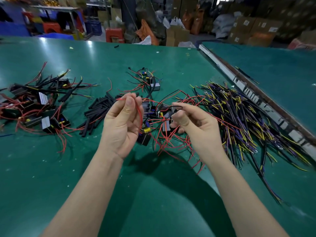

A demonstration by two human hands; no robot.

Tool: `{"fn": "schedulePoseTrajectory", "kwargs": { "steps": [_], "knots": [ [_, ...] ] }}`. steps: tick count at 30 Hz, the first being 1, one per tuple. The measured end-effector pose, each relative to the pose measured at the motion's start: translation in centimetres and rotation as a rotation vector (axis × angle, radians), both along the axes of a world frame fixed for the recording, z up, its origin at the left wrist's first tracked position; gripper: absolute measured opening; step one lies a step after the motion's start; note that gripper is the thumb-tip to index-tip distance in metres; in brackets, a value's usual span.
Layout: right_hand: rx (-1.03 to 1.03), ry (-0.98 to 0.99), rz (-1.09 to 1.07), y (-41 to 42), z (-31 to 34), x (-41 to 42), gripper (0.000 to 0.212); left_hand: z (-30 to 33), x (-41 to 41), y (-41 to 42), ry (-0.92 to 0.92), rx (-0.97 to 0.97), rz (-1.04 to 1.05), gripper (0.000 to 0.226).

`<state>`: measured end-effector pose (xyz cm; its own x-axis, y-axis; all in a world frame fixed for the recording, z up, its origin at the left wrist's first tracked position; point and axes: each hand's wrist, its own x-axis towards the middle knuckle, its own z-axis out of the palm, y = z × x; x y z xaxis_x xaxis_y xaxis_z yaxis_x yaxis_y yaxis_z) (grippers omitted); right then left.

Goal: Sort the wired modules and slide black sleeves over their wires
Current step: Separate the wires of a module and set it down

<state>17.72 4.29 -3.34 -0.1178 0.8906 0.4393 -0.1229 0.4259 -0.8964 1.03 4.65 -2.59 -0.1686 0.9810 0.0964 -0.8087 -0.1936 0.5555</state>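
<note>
My left hand [122, 124] is raised over the green table [51, 168] and pinches a red wire [139, 111] between thumb and fingers. The wire hangs down to a module with a yellow part [145, 130]. My right hand [196, 127] pinches a thin black wire [177, 106] that curves up above its thumb. Between and behind my hands lies a tangle of modules with red wires [164, 132]. A loose pile of black sleeves [97, 112] lies just left of my left hand. At the far left is a heap of modules with black-sleeved wires [37, 103].
A big bundle of black, yellow and purple wires [239, 120] spreads across the right side. A small cluster of modules [150, 81] sits further back. A metal rail [248, 89] divides this table from a second green table at right. Boxes and stools stand behind.
</note>
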Motion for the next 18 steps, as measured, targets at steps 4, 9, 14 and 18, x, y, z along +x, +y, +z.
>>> {"fn": "schedulePoseTrajectory", "kwargs": {
  "steps": [4,9,14,18],
  "knots": [
    [-0.024,0.073,0.078,-0.3,0.0,-0.5,0.025,-0.2,0.5,0.1,-0.012,-0.081,0.013,0.006],
    [0.009,-0.001,0.063,-0.5,0.1,-0.6,0.018,-0.4,0.7,0.1,-0.089,-0.173,0.015,0.021],
    [-0.056,0.135,0.038,0.1,-0.1,-0.3,0.017,0.1,0.5,-0.3,0.169,-0.156,-0.028,0.021],
    [-0.130,0.161,0.032,0.1,-0.3,-0.4,0.014,0.8,-0.4,-1.4,0.300,-0.127,-0.056,0.010]
  ]
}}
